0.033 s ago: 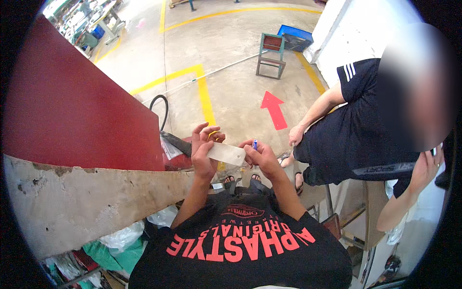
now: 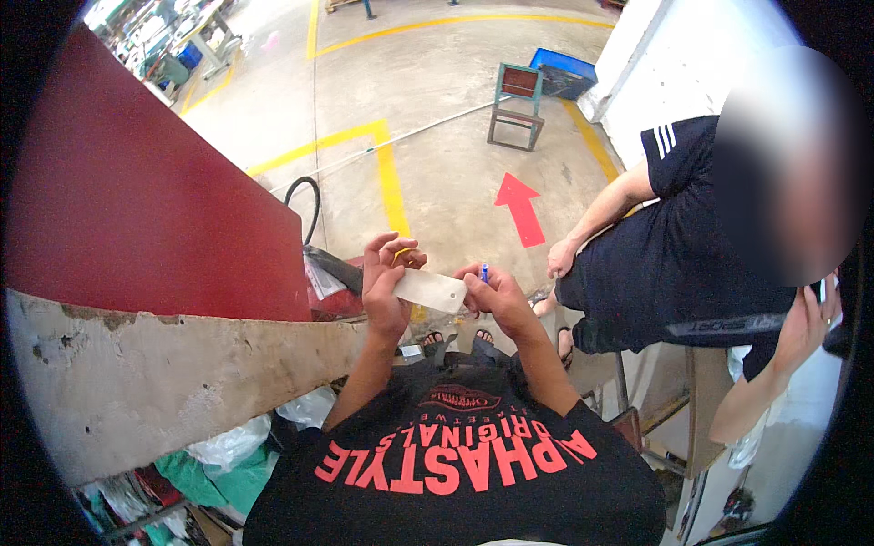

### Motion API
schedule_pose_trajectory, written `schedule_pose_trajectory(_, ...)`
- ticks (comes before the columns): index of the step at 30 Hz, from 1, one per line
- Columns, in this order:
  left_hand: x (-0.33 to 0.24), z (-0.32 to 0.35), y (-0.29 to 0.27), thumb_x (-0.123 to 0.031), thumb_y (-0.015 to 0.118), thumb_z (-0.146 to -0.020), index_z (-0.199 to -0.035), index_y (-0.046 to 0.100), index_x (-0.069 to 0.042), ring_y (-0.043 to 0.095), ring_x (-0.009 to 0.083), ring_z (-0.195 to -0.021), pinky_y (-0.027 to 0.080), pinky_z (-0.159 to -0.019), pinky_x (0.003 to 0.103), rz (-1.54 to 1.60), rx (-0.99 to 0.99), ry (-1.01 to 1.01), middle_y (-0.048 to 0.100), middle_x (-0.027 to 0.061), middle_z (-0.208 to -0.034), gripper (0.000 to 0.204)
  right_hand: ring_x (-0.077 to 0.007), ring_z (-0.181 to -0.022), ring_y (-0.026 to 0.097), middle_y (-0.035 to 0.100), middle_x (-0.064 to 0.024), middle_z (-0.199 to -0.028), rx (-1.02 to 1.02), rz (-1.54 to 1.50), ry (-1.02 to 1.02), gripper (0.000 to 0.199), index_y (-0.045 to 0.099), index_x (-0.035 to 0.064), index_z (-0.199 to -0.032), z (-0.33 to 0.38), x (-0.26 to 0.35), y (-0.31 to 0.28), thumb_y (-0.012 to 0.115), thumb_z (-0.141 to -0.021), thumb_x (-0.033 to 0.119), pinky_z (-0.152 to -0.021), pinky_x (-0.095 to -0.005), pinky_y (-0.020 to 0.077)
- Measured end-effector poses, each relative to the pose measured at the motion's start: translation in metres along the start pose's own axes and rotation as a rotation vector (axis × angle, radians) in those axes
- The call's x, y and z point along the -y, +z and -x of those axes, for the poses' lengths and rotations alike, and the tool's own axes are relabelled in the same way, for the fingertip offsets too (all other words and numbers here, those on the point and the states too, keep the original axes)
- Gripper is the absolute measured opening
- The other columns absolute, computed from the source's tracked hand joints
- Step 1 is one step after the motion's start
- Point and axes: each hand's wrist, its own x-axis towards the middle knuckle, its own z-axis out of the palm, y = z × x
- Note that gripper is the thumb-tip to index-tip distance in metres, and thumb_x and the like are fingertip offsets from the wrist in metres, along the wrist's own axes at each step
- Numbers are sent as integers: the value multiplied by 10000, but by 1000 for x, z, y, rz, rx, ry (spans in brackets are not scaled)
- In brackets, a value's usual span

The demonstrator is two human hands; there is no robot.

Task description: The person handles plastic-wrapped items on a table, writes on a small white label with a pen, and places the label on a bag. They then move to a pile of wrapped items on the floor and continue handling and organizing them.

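In the head view, the person's two hands are meeting in front of the dark shirt (image 2: 464,455), above the sandalled feet (image 2: 460,339), with both elbows bending and the forearms slanting inward. The left hand (image 2: 387,296) is standing nearly upright, its fingers curling loosely at the top, while its grip is pinching the left end of a white tag (image 2: 428,290) under the thumb. The tag is hanging in the air between the hands, tilting slightly down toward its holed right end. The right hand (image 2: 496,298) is bending inward with its fingers folding, its grip closing around a blue pen (image 2: 484,272) whose end is poking up; its thumb seems to be touching the tag's edge, though the view is too small to be sure. A red panel (image 2: 155,200) is standing on the left, and a co-worker in black (image 2: 678,264) is sitting on the right, holding one hand near the head.
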Motion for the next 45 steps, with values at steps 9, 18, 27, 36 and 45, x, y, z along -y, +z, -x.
schedule_pose_trajectory(9, 21, -4, 7, -19, 382, -995, -1305, 446, -29, 595, 218, -1045, 495, -960, 361, -283, -364, 108, 561, 121, -1199, 317, -173, -647, 638, 660, -50, -746, -90, 599, -194, 131, 663, 45, -998, -19, 44, -7, 612, -977, 163, -581, -312, 489)
schedule_pose_trajectory(18, 10, 42, 26, -174, 455, -1086, -1517, 340, -111, 552, 248, -1272, 501, -1035, 418, 52, -306, -153, 506, 96, -1412, 451, -268, -672, 699, 690, -119, -825, 104, 1051, -680, 165, 705, 78, -1023, -8, 39, -2, 741, -870, 127, -579, -375, 529)
schedule_pose_trajectory(27, 8, 46, 12, -6, 436, -1043, -1515, 331, -119, 529, 297, -1335, 514, -1073, 443, 92, -245, 11, 481, 163, -1476, 497, -267, -774, 705, 697, -148, -971, 104, 837, -453, 439, 624, 46, -1231, -22, 34, -2, 790, -835, 138, -698, -350, 570)
schedule_pose_trajectory(36, -12, 6, -2, -3, 471, -1031, -1417, 394, -100, 594, 292, -1253, 548, -1030, 454, 101, -245, -13, 567, 160, -1354, 405, -3, -635, 443, 652, -11, -935, 51, 499, -287, 508, 556, 42, -1331, -67, 39, 17, 713, -851, -17, -541, -185, 358)
schedule_pose_trajectory(45, -24, -29, -39, 42, 640, -913, -1354, 472, -51, 649, 200, -1041, 526, -902, 315, -792, -95, -98, 603, 129, -1148, 481, -181, -649, 640, 678, -137, -814, 189, 849, -326, 281, 618, 70, -1186, -112, 34, 19, 661, -914, 125, -602, -316, 492)
